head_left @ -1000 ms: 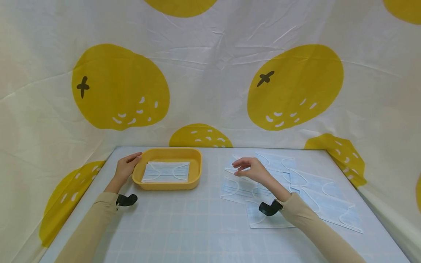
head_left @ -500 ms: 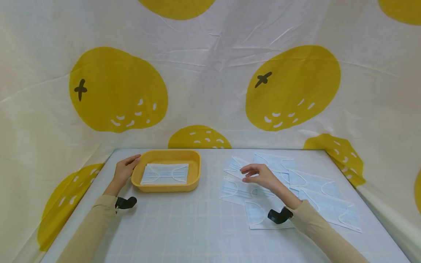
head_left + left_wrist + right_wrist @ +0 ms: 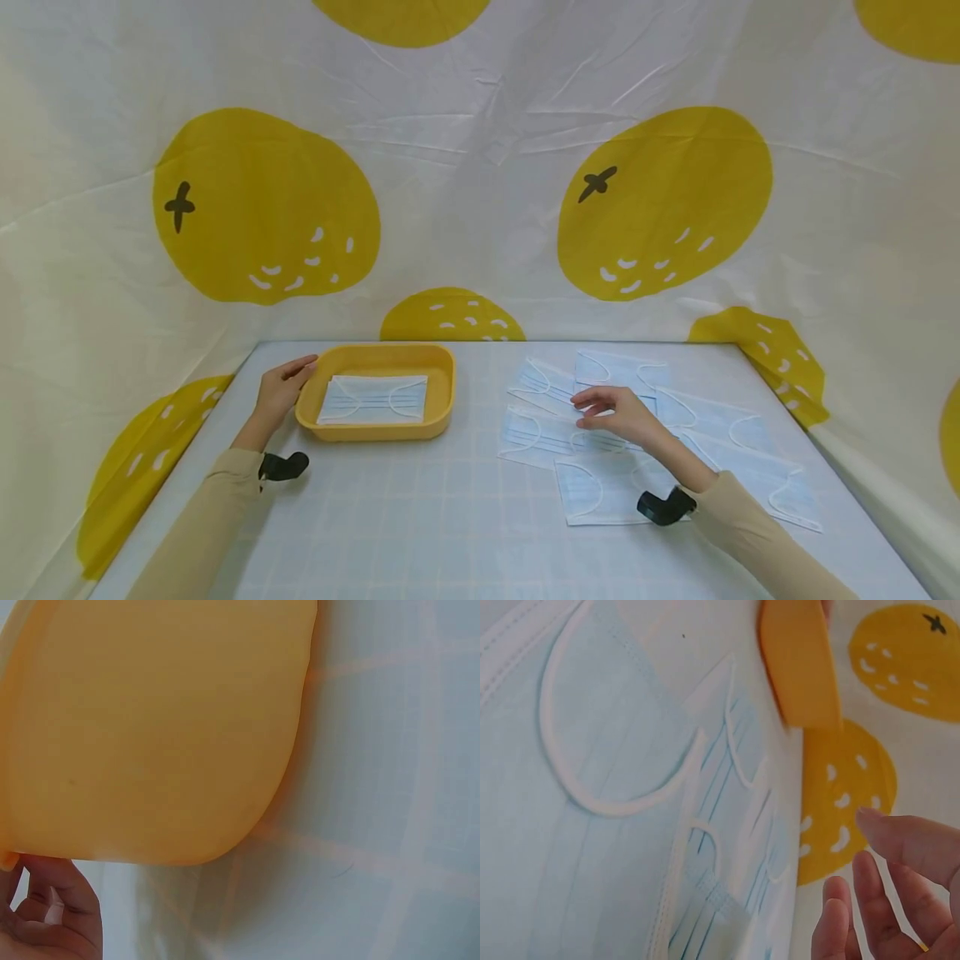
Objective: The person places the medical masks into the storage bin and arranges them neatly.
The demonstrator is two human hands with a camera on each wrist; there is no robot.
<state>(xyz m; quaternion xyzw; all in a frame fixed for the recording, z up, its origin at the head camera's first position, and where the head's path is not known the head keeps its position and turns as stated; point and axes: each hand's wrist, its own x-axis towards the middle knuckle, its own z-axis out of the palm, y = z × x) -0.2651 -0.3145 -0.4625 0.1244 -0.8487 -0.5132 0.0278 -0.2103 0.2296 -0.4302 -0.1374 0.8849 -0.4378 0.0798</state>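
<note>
My left hand point(image 3: 279, 392) holds the left end of a yellow tray point(image 3: 375, 432), its fingertips at the rim. From the left wrist, the tray's outer wall point(image 3: 165, 735) fills much of the view, the hand point(image 3: 56, 911) showing at its lower edge. Inside the tray lies a pale blue pleated face mask point(image 3: 372, 402) with white ear loops. My right hand point(image 3: 617, 412) is over the spread of masks, fingers loosely bent, nothing between them. Beneath its forearm lies another mask point(image 3: 588, 496); in the right wrist view a mask point(image 3: 600, 847) appears close up.
Several more face masks point(image 3: 738, 417) lie overlapping across the right of the table point(image 3: 420, 517), which has a pale checked cover. A white curtain with yellow fruit prints point(image 3: 480, 167) hangs behind it and at both sides.
My right hand has moved right and toward me over the masks, away from the tray. The left hand keeps its place at the tray, and the mask inside stays put.
</note>
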